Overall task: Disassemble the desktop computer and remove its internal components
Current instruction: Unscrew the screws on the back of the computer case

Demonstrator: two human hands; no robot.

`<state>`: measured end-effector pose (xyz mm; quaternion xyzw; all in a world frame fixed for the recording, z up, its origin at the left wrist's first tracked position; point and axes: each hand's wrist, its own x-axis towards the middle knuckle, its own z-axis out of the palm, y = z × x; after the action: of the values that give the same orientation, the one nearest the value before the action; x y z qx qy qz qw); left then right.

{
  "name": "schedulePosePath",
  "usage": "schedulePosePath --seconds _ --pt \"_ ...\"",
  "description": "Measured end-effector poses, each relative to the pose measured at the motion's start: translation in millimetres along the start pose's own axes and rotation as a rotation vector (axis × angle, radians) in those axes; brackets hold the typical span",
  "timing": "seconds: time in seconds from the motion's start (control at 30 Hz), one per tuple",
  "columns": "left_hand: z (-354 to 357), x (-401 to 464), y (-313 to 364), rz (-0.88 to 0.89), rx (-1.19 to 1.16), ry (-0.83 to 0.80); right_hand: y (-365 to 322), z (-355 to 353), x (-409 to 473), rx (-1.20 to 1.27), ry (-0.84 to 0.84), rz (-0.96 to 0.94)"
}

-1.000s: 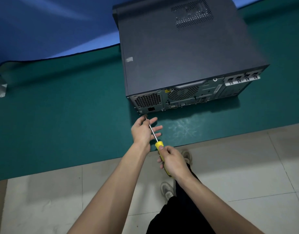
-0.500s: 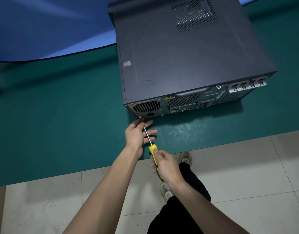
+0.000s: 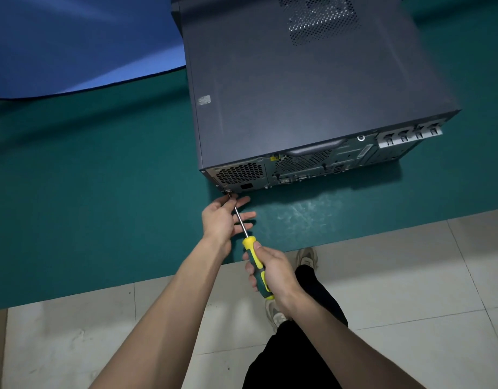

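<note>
1. on the green mat (image 3: 101,220) lies the desktop computer (image 3: 298,94); the right hand (image 3: 273,273) grips the screwdriver (image 3: 254,262).
2. the left hand (image 3: 221,220), fingers loose, steadies the shaft; keep the tip square in the rear corner screw (image 3: 229,191).

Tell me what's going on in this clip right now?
A person is working on a desktop computer case that lies on its side on a green mat. The right hand grips the yellow-handled screwdriver, whose tip sits at a screw at the lower left corner of the rear panel. The left hand is beside the shaft near the tip, fingers spread, seemingly guiding it. The side cover is on, so disassembly looks barely begun.
</note>
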<state>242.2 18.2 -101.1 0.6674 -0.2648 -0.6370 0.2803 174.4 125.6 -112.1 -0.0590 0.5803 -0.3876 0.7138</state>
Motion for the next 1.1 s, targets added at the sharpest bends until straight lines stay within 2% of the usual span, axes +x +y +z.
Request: schedulePosePath --seconds 0.23,0.37,0.47,0.53,0.63,0.7,0.77,0.87,0.93,1.0,1.1 --pt "0.5 4.7 2.9 0.01 0.095 0.039 10.5 -3.5 12.3 0.47 -0.277 0.332" --pt "0.7 5.6 7.5 -0.001 0.142 0.047 19.1 -0.1 16.5 0.657 -0.421 0.363" --pt "-0.3 6.8 8.9 -0.006 0.165 0.045 22.4 -0.1 19.1 0.702 -0.469 0.368" --pt "-0.9 7.9 8.1 -0.009 0.172 0.043 22.6 -0.5 20.9 0.623 -0.409 0.339" --pt "-1.1 8.0 7.8 -0.022 0.167 0.029 25.7 0.9 22.4 0.385 -0.192 0.206" --pt "-1.6 8.4 8.2 -0.023 0.186 0.023 27.6 5.4 21.0 0.31 -0.106 0.15" --pt "-2.2 8.7 9.7 -0.017 0.214 0.019 26.5 10.5 17.4 0.388 -0.137 0.206" --pt "-4.1 9.8 14.4 -0.011 0.233 0.007 18.0 13.7 12.9 0.677 -0.341 0.359" --pt "-5.3 10.6 16.7 -0.014 0.238 -0.002 15.2 12.2 11.6 0.761 -0.416 0.374" --pt "-6.6 10.1 16.4 -0.017 0.247 -0.016 14.7 12.4 10.5 0.734 -0.387 0.37" --pt "-7.1 8.7 14.0 -0.02 0.256 -0.032 18.6 20.4 10.5 0.534 -0.151 0.282"
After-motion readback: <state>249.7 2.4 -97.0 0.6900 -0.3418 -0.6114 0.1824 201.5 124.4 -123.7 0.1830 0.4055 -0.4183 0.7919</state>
